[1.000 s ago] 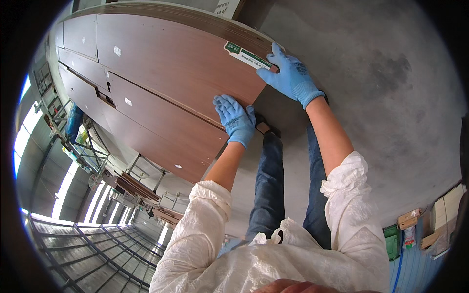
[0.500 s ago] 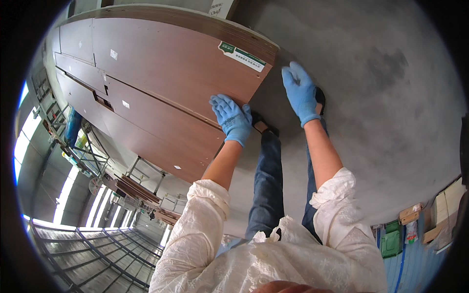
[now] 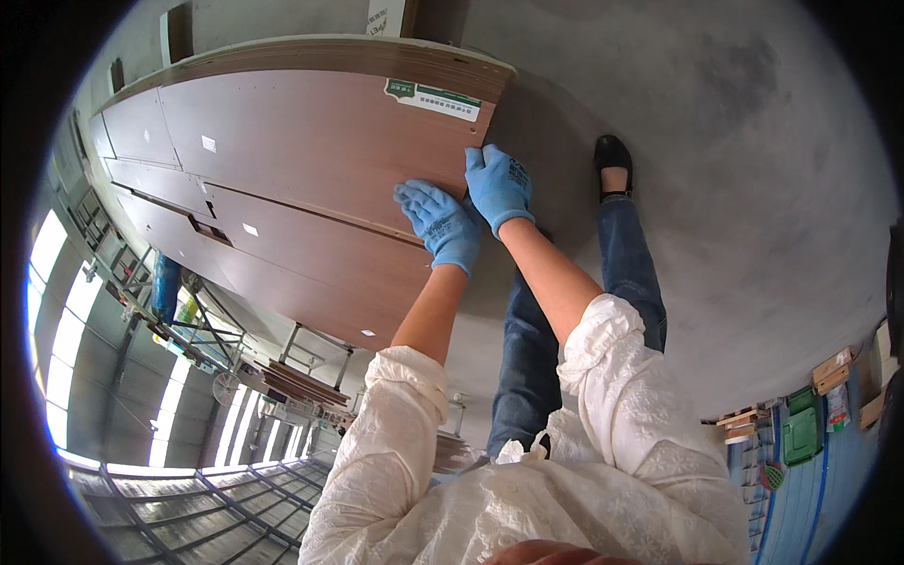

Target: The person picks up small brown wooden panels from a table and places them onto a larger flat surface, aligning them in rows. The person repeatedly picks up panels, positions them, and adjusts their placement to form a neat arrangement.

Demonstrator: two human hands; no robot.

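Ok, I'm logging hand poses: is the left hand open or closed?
Open: the left hand lies over the brown panel, its gloved fingers straight rather than curled.

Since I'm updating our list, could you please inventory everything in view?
Panel stack: one, brown, upper left
Label: one, green-white, near the panels' corner
Small stickers: several, white, on the panels
Cylinder: one, blue, far left
Loose boards: several, brown, lower left
Bin: one, green, lower right
Floor: one, grey, right
Bright strips: several, white, left
Left hand: one, blue-gloved, flat on the panels
Right hand: one, blue-gloved, at the panels' edge
Shirt: one, white, bottom
Trouser legs: two, blue, lower centre
Shoe: one visible, black, right
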